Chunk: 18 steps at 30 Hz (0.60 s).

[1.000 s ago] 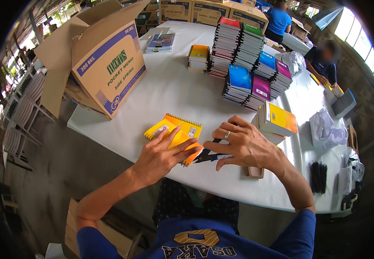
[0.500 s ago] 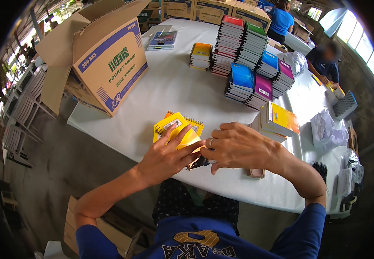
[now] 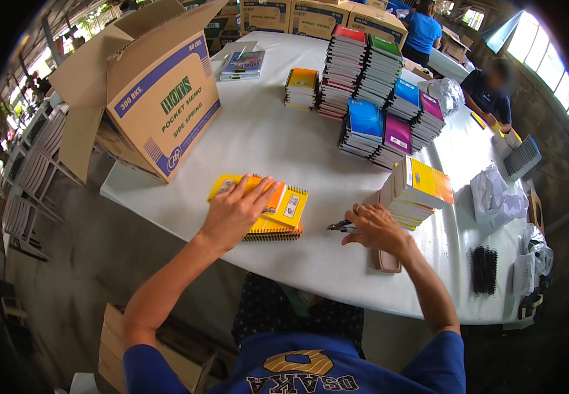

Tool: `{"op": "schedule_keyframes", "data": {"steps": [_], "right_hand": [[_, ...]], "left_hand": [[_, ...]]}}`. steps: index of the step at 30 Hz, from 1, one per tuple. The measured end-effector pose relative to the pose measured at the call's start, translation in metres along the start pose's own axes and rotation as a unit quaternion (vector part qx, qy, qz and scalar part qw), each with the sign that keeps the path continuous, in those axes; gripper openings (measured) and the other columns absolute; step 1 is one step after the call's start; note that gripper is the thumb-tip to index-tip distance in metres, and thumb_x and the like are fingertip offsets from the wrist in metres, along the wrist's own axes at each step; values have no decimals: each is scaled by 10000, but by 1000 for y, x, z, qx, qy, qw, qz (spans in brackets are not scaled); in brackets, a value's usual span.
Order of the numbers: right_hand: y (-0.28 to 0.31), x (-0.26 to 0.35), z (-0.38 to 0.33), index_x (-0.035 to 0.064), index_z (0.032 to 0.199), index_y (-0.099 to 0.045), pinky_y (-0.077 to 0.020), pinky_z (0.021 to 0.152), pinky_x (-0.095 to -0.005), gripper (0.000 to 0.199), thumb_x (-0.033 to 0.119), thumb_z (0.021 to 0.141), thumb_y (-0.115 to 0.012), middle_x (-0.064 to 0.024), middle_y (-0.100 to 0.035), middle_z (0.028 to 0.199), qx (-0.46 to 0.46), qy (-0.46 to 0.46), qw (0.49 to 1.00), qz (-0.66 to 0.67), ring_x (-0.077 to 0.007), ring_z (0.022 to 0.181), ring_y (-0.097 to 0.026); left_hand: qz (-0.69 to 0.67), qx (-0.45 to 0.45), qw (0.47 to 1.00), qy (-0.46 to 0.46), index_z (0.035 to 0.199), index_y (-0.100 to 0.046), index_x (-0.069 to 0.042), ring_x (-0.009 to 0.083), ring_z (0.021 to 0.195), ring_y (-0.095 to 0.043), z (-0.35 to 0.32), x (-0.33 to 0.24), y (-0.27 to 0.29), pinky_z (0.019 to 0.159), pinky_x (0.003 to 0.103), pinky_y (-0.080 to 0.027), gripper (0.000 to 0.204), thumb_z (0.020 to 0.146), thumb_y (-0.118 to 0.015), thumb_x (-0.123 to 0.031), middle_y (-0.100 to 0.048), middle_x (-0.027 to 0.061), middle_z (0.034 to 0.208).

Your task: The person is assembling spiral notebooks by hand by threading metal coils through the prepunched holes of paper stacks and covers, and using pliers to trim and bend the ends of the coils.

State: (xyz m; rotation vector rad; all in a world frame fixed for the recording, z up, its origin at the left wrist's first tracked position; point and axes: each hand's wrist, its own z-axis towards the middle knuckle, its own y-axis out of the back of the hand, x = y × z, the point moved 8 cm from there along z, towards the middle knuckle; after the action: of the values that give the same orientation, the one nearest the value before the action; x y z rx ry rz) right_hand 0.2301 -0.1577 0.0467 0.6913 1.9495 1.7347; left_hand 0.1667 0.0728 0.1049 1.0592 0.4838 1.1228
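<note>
Near the table's front edge lies a pile of small yellow and orange spiral notebooks (image 3: 291,205), some askew, with dark coil bindings. My left hand (image 3: 240,209) rests on top of it, fingers stretched out over a yellow-orange cover; its thumb is hidden. To the right, my right hand (image 3: 379,228) is closed around small cutting pliers (image 3: 342,226) with dark handles, their jaws pointing left toward the pile. Just beyond that hand stands a stack of yellow notebooks (image 3: 422,190). Below the hand sits a tan oblong object (image 3: 388,262), partly covered.
A large open carton (image 3: 159,105) stands at the left. Tall stacks of red, green, blue and purple notebooks (image 3: 366,118) fill the far middle. Black coils (image 3: 483,269) and crumpled white plastic (image 3: 498,197) lie at the right. A co-worker (image 3: 491,95) sits at the far right.
My hands have drawn apart: the left slid left over the notebooks, the right moved right and away with the pliers. The orange notebooks beneath and the black coils show more fully.
</note>
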Motion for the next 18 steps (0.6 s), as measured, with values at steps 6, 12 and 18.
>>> {"op": "schedule_keyframes", "data": {"steps": [6, 12, 18], "right_hand": [[-3, 0, 6, 17, 1106, -602, -413, 990, -437, 524, 446, 828, -718, -144, -606, 1131, -112, 37, 991, 56, -326, 1097, -576], [22, 10, 114, -13, 1167, -626, -498, 889, -416, 638, 567, 906, -574, -193, -647, 1128, -174, 14, 931, 322, -346, 1040, -635], [-21, 59, 190, -2, 1152, -651, -516, 857, -398, 683, 621, 879, -599, -166, -687, 1053, 144, 36, 920, 362, -293, 985, -650]], "left_hand": [[-27, 118, 993, 8, 1359, -561, -144, 360, 1255, -519, -9, -28, -48, 935, 433, -530, 540, 873, -642, -366, -562, 71, 1380], [-320, -55, 911, 255, 1521, -279, -77, 359, 1409, -343, -42, -17, 4, 1105, 469, -353, 764, 906, -672, -302, -286, 164, 1570], [-722, -131, 350, 583, 1545, -78, 3, 245, 1385, -362, -146, -73, -68, 1134, 424, -300, 770, 992, -584, -172, -314, 165, 1535]]}}
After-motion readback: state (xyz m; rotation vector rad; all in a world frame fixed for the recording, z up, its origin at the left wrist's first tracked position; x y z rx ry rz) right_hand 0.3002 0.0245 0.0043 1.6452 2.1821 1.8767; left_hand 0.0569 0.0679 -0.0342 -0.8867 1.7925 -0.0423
